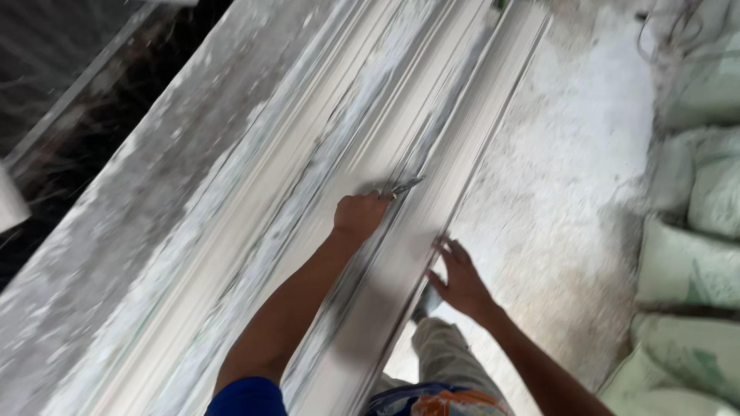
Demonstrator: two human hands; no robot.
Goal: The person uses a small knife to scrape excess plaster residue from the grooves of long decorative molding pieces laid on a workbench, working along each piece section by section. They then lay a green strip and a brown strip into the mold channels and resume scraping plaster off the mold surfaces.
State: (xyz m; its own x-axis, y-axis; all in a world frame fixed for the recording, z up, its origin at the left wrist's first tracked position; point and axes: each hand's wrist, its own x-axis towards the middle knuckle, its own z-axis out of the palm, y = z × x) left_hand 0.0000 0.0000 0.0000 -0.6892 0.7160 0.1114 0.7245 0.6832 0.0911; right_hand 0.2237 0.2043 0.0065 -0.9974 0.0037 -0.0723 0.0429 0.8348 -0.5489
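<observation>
Nearest the lens, a blue sleeve at the bottom edge, and beside it a bent knee in pale trousers above a patterned scrap of cloth. From the sleeve, a bare forearm running up to the left hand, closed in a fist around a small metal blade whose tip pokes out to the right and rests in a groove of the long white plaster moulding. Right hand open, fingers spread, pressed flat against the near edge of the same moulding, holding nothing. Moulding stretched diagonally from lower left to upper right, lying on a long dusty bench, ribbed lengthwise with several parallel ridges. As a judgement only: the band by the blade smooth and clean, greyish smears and rough streaks on the ridges further left, so the scraping seemingly partway through, with much of the length left to dress. Motion blur along the ridges; fine detail hard to read. Bench surface caked in grey-white residue. To the right, a concrete floor powdered white. Along the right wall, stacked pale green sacks, and a tangle of wire near the top corner. At far left, dark ground and debris beyond the bench edge.
</observation>
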